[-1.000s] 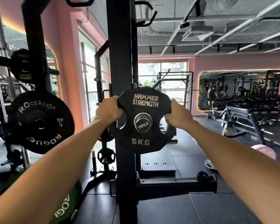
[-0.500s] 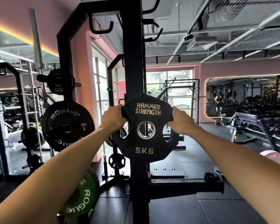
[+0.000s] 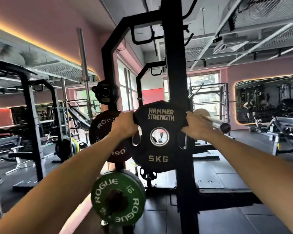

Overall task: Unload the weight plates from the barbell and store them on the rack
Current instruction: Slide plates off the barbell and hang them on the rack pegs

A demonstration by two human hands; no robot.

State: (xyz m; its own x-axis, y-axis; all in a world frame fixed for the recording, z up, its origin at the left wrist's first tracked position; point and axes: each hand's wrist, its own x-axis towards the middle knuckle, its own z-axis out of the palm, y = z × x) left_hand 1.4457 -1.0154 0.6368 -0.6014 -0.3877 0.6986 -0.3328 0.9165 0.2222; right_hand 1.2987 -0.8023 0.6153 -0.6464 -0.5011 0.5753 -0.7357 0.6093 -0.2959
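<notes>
A black 5 kg Hammer Strength plate (image 3: 159, 159) hangs in the air in front of the rack's black upright (image 3: 176, 68). My left hand (image 3: 124, 124) grips its left handle slot and my right hand (image 3: 195, 126) grips the right one. Its centre hole is empty. The steel barbell sleeve (image 3: 218, 124) sticks out to the right, just behind my right hand, with no plate on it. On the rack's left pegs hang a black Rogue plate (image 3: 101, 130), a green Rogue 10 plate (image 3: 118, 200) below it, and a small black plate (image 3: 106, 92) above.
A second black rack post (image 3: 108, 53) stands left of the main upright. Another rack (image 3: 32, 115) and a bench (image 3: 78, 117) fill the left side. A bench (image 3: 284, 124) and a wall mirror (image 3: 267, 98) lie to the right. Dark rubber floor (image 3: 227, 217) spreads below.
The plate has come off the barbell sleeve and moved left with both hands. The view has swung left, bringing the stored Rogue plates closer to centre.
</notes>
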